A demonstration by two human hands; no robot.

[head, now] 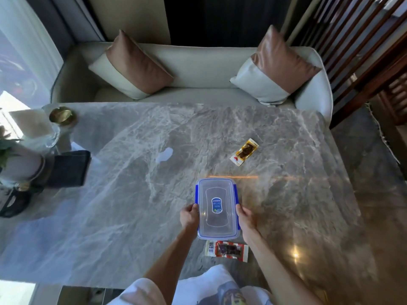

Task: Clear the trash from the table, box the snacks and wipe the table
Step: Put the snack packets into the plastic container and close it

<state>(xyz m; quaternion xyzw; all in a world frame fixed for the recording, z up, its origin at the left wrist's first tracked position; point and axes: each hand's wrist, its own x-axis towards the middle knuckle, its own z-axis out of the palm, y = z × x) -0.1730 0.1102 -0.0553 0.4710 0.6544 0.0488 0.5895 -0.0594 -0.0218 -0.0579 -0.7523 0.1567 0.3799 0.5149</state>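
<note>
A clear plastic box (pixel 217 209) with a blue-edged lid and a blue label is held over the grey marble table (pixel 123 194), near the front edge. My left hand (pixel 189 217) grips its left side and my right hand (pixel 245 219) grips its right side. A red-and-white snack packet (pixel 226 250) lies on the table just below the box, between my forearms. A yellow snack packet (pixel 244 152) lies farther back to the right. A pale spill or scrap (pixel 164 155) sits mid-table.
A folded dark cloth (pixel 69 168) lies at the table's left. A brass bowl (pixel 62 116), a glass vase and a potted plant (pixel 13 159) stand along the left edge. A sofa (pixel 198 69) with two cushions runs behind the table.
</note>
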